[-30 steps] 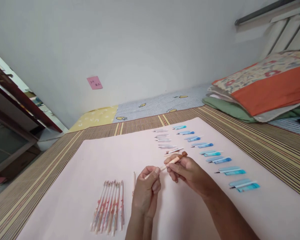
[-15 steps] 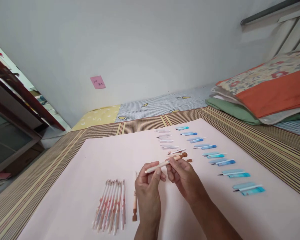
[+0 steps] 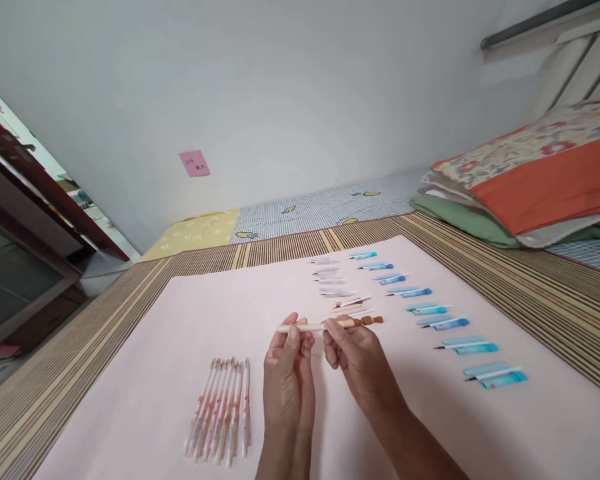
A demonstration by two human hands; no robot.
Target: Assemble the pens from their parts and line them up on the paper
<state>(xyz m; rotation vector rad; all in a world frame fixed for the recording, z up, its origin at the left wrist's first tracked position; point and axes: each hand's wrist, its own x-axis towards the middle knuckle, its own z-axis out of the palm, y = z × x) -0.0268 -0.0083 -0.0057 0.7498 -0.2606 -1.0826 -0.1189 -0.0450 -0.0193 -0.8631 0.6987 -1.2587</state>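
Observation:
A cream pen (image 3: 310, 327) with a peach and brown end is held nearly level in front of me, above the pink sheet. My left hand (image 3: 289, 357) pinches its cream end between thumb and fingers. Around the peach part, near the brown end, close the fingers of my right hand (image 3: 357, 350). Just beyond the right hand lie separated pen parts (image 3: 353, 303), white and brown. The brown tip of the held pen overlaps another brown piece, so I cannot tell their edges apart.
Left of my hands lies a bundle of several pink-and-white pens (image 3: 223, 410). Rows of taken-apart blue pens (image 3: 495, 377) and pale pen parts (image 3: 333, 281) lie to the right and at the back. The pink sheet (image 3: 145, 373) rests on a striped mat (image 3: 70, 363); folded bedding (image 3: 535, 180) is at right.
Both hands have shifted slightly left, and the pen has turned from slanted to almost level. A brown-ended pen beside my left hand is now hidden from view.

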